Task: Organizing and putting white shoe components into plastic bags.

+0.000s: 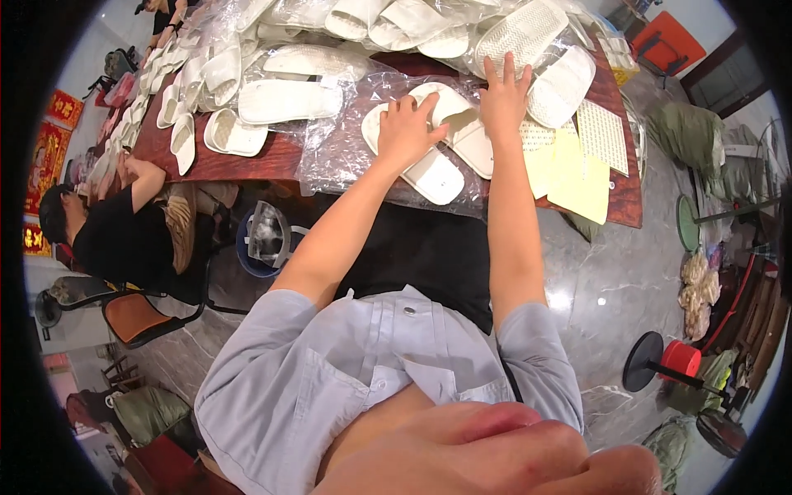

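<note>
So the left hand is palm-down with fingers half curled and the thumb out to the side, lying over the near-left white slipper; can't tell if it's actually pinching anything. Its mate, the second slipper, sits just right of that thumb, both heels toward the person, probably for easy reach. They're on clear plastic, maybe to keep them clean. The right hand has its fingers spread wide, tips over the near end of a patterned sole; no clear grip there either. Yellow sheets lie right of its wrist, handy I guess.
</note>
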A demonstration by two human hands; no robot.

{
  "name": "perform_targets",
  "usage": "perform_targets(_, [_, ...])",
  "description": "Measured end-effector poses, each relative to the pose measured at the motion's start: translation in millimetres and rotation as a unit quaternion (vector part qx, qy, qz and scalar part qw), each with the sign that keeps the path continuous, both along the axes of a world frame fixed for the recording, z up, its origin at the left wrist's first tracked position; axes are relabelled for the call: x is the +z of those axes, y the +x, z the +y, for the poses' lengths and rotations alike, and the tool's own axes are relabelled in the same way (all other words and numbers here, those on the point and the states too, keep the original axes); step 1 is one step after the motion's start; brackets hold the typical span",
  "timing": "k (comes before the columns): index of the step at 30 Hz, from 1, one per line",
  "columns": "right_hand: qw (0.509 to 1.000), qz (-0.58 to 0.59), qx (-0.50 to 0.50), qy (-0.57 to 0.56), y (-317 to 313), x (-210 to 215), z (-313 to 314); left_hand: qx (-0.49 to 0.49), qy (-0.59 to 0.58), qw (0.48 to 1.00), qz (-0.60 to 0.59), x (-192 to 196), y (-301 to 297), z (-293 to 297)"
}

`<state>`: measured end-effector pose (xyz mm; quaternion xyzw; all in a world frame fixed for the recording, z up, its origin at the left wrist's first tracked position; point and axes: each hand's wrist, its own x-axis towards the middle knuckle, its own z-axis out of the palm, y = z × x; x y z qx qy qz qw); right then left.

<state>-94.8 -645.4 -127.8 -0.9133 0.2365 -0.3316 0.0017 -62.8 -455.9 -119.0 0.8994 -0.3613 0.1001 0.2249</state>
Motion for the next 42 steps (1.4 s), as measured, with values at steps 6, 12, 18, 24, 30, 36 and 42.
perform_targets(6, [0.999,-0.005,0.028,0.036,-7.3,4.0,4.9,-0.009,-0.010,1.000,-0.011,-1.4,-1.4,5.8])
perform_targets(12, [0.998,-0.017,0.044,0.043,-9.5,4.5,3.9,-0.005,-0.007,1.000,-0.014,-0.2,-0.9,4.3])
perform_targets(18, [0.998,-0.012,0.044,0.046,-10.0,7.5,5.4,-0.024,-0.012,1.000,-0.012,-0.2,0.8,5.3])
perform_targets(24, [0.999,-0.002,0.032,0.041,-9.8,6.5,4.9,-0.026,-0.015,0.999,-0.013,-0.3,-0.3,4.6])
perform_targets(30, [0.999,-0.011,0.032,0.031,-10.6,6.8,6.4,-0.023,-0.023,0.999,-0.025,-2.3,-1.7,6.6])
perform_targets(36, [0.993,-0.051,0.100,0.020,-15.1,13.3,-13.0,-0.015,-0.035,0.999,-0.034,-13.4,1.0,6.6])
perform_targets(42, [0.901,-0.251,0.181,0.303,-77.0,58.6,-1.7,-0.007,-0.032,0.999,-0.020,-12.1,5.8,-2.5])
